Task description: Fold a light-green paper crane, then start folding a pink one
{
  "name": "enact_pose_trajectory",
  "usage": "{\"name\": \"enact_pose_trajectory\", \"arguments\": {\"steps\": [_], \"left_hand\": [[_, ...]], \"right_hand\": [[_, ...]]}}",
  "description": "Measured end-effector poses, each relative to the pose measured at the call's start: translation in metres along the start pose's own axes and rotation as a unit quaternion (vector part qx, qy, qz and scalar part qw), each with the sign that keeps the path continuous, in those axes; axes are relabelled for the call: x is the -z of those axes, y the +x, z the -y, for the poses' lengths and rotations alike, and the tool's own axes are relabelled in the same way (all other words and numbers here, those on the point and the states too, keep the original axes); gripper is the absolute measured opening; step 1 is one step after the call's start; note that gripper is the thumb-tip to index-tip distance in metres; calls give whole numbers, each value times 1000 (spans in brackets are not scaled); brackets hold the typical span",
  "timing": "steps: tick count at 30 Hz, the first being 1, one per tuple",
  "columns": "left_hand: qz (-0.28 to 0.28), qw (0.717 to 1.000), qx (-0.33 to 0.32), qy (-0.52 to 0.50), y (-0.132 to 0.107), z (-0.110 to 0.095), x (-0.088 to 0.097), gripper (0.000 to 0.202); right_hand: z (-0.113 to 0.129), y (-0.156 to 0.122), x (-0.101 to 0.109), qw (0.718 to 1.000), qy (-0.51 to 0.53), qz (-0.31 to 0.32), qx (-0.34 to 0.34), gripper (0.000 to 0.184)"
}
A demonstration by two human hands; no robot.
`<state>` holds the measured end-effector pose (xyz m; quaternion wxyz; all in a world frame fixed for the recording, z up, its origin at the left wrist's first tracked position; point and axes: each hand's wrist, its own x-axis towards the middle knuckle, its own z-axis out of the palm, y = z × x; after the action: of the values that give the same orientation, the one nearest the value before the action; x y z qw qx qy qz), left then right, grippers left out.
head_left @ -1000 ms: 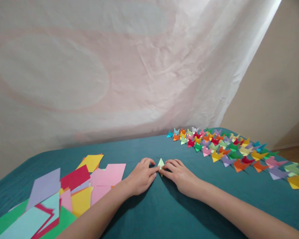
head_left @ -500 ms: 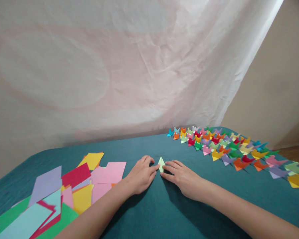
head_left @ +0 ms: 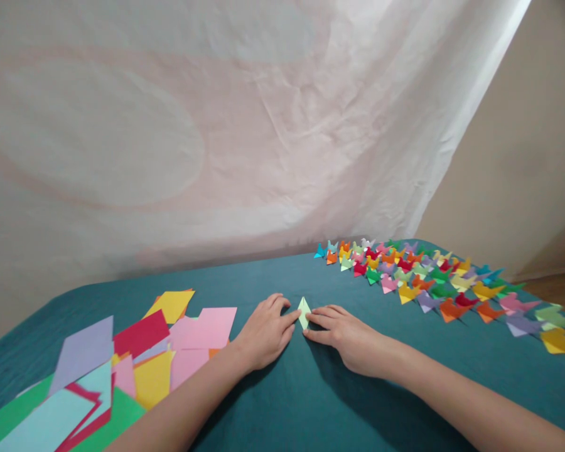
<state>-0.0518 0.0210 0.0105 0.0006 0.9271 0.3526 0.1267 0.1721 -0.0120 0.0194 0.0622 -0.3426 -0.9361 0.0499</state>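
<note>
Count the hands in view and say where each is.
2: the left hand at the left side of the pale green folded paper, the right hand at its right side.

Overlapping loose paper sheets (head_left: pixel 141 333) in yellow, pink, red, lilac, green and pale blue lie on the left of the teal-covered table (head_left: pixel 249 276). Rows of small folded paper birds (head_left: pixel 452 310) fill the right side, and beyond the far edge hangs a wrinkled pink-and-white cloth (head_left: pixel 263 138), with a beige wall (head_left: pixel 518 157) at right.

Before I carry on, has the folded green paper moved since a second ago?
No, the folded green paper shows no clear shift either way; its top tip keeps its place against the leftmost blue bird.
</note>
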Motion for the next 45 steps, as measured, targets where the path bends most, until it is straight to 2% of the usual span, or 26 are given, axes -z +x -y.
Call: {"name": "enact_pose_trajectory", "arguments": {"steps": [15, 21, 30, 35, 45], "left_hand": [[-8, 1000, 2, 8, 0, 1, -5, 37], [1, 1000, 6, 14, -1, 0, -6, 41], [-13, 1000, -2, -8, 0, 0, -9, 41], [-32, 999, -16, -26, 1, -1, -8, 38], [-50, 997, -34, -38, 6, -4, -8, 24]], "right_hand": [[-3, 1, -15, 996, 11, -87, 4, 43], [-6, 3, -26, 987, 43, -153, -10, 45], [-10, 5, -32, 978, 75, -194, -22, 47], [-14, 7, -35, 968, 68, -234, -63, 36], [-16, 14, -35, 966, 46, -243, -79, 25]]}}
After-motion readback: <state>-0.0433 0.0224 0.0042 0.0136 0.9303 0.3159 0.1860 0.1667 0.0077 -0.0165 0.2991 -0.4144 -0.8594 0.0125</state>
